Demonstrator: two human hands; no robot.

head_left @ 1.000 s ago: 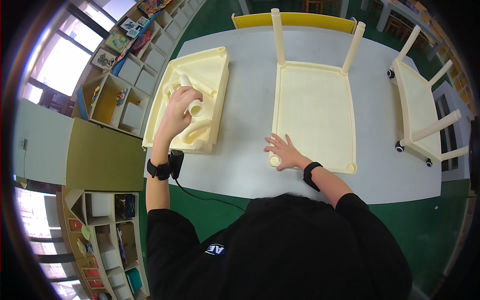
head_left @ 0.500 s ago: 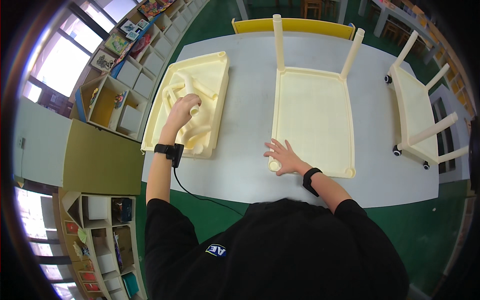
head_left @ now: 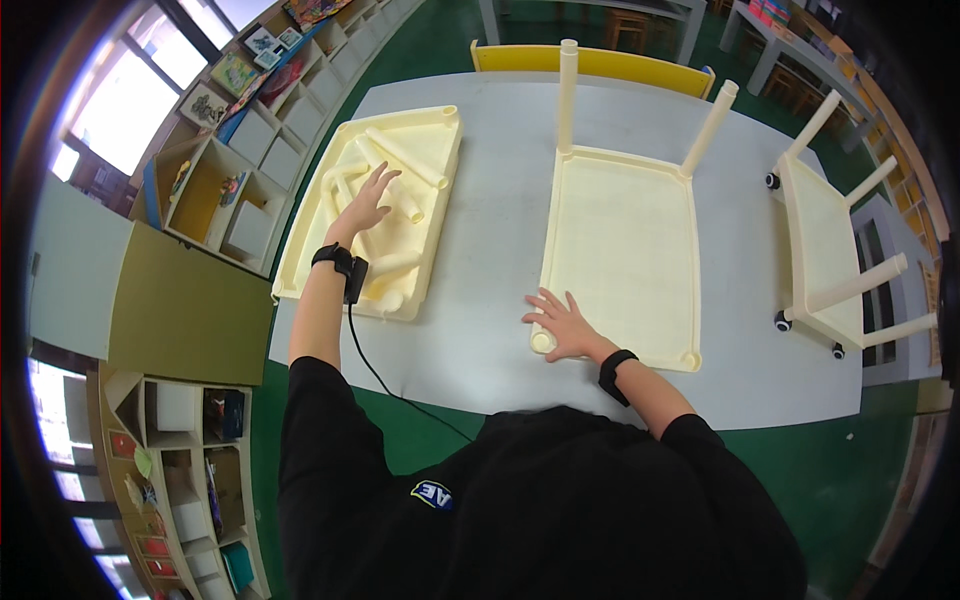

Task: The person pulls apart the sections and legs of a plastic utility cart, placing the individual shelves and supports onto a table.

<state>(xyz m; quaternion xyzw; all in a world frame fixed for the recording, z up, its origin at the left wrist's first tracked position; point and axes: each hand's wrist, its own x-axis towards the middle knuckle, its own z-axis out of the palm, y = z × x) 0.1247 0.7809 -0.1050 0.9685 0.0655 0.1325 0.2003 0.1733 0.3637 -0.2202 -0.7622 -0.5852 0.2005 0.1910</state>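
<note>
My left hand point(head_left: 364, 208), fingers spread, is over a cream plastic tray point(head_left: 421, 238) on the left of the table. Loose cream tubes lie in the tray, among them a long slanted tube point(head_left: 408, 157) and a shorter tube point(head_left: 406, 204) beside my fingers. My right hand point(head_left: 568, 330) rests with fingers apart at the near left corner of a flat cream shelf panel point(head_left: 628, 250), by its round corner socket point(head_left: 542, 342). At the panel's far corners stand a left post point(head_left: 567, 100) and a right post point(head_left: 710, 130); the near corners carry none.
On the right, a cream shelf frame point(head_left: 825, 225) with posts and black caster wheels lies tipped on the grey table point(head_left: 490, 240). A yellow bench back point(head_left: 600, 65) borders the far edge. A black cable point(head_left: 385, 385) hangs from my left wrist. Cubby shelves point(head_left: 250, 145) line the left.
My left hand has let go of a tube, which now lies in the tray, and its fingers have opened. My right hand stays at the panel's corner. The view has shifted slightly.
</note>
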